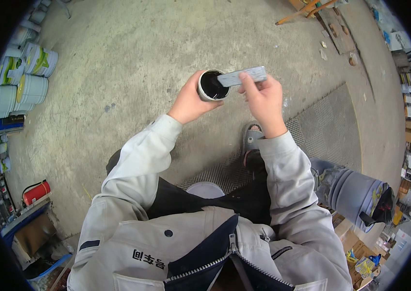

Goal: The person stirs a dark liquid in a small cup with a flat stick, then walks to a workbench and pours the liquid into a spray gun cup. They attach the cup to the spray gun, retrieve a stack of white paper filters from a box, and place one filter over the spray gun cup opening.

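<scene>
My left hand [186,103] is wrapped round a small pale cup [213,99] with thick, glossy black liquid [209,85] inside. My right hand [266,101] grips a flat, smeared grey strip [232,78], perhaps a scraper or stirring stick, with the thumb on top and the fingers beneath. The strip's left end reaches over the cup's rim at the upper right; whether it touches the liquid I cannot tell. Both hands are held out in front of me, above the concrete floor.
Several paint buckets [33,89] are stacked at the far left, above a red fire extinguisher [36,193]. A ribbed mat [329,123] lies to the right, near nested grey buckets [348,191]. Wooden legs [297,15] stand at the far right. A slippered foot [251,138] rests below my right hand.
</scene>
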The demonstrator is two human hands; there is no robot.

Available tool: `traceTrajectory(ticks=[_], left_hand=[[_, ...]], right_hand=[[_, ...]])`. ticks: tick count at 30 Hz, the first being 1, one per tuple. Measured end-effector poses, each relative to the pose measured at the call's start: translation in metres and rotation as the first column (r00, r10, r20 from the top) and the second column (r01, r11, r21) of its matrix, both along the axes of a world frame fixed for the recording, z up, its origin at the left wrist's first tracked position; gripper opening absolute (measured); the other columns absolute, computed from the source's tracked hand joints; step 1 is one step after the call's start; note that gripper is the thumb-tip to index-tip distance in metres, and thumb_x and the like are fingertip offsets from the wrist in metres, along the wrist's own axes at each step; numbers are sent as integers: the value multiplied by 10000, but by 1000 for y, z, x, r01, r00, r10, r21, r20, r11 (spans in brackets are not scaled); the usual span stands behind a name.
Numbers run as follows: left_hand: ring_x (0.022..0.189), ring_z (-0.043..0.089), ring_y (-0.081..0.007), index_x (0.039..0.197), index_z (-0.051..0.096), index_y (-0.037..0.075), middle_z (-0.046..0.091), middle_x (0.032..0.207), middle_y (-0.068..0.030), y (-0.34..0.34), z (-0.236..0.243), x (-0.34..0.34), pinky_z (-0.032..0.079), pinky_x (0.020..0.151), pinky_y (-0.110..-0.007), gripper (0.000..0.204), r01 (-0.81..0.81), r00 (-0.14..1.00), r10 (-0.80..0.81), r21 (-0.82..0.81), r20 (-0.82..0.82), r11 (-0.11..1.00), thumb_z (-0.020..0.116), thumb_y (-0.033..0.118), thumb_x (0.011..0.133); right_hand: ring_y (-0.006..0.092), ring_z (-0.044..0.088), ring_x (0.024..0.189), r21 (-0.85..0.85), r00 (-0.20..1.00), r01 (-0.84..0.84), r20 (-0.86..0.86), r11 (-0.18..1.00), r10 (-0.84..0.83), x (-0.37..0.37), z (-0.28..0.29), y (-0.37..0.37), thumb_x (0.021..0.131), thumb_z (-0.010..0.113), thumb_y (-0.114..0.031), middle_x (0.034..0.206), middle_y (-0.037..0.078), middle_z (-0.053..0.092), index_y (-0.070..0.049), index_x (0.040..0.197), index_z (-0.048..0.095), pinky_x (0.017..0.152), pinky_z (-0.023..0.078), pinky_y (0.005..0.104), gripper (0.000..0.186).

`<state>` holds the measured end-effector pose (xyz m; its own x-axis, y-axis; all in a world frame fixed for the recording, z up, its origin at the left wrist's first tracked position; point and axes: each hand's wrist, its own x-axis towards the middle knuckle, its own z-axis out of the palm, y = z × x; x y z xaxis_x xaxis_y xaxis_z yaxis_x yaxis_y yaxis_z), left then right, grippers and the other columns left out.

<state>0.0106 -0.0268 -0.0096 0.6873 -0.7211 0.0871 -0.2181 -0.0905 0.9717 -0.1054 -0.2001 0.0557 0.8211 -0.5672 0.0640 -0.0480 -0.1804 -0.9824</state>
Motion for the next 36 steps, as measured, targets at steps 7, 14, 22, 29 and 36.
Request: traceTrajectory(ticks=[7,14,22,29,36], left_hand=[[1222,651,-185,1374,571,42,677,1288,-72,1,2,0,523,1056,-345,754,-90,996,89,-51,-19,995,957,101,729],[1245,646,-184,1393,552,30,671,1322,-79,4,2,2,512,1086,-343,761,-105,985,85,-131,-151,986,951,97,750],[1217,659,-191,1332,596,30,693,1274,-93,12,-2,2,524,1058,-360,681,-126,990,123,-43,-68,991,940,99,748],[1300,617,-273,1444,523,0,635,1375,-168,12,-16,0,489,1112,-402,919,-204,978,206,51,-39,978,977,225,678],[1269,616,-202,1435,514,42,636,1328,-100,9,-27,3,489,1098,-359,828,-138,990,135,-57,-43,989,943,131,732]], right_hand=[[104,607,595,332,991,71,-127,940,-30,3,-5,-18,1014,745,-201,781,69,723,1,1010,724,569,473,251,203],[110,625,607,391,992,124,-68,912,-105,4,-1,-47,1017,731,-177,794,69,720,-17,1035,719,572,547,274,161],[101,601,596,437,994,52,-109,898,-5,3,-13,-17,1031,724,-203,778,60,712,-3,1044,740,567,495,259,202],[74,514,595,602,985,81,-171,794,30,4,-3,-12,1049,699,-302,746,-12,601,-23,1321,707,550,436,252,390],[80,588,687,553,999,2,-31,833,18,5,-19,-1,1069,654,-226,882,24,651,-30,1236,661,607,501,248,258]])
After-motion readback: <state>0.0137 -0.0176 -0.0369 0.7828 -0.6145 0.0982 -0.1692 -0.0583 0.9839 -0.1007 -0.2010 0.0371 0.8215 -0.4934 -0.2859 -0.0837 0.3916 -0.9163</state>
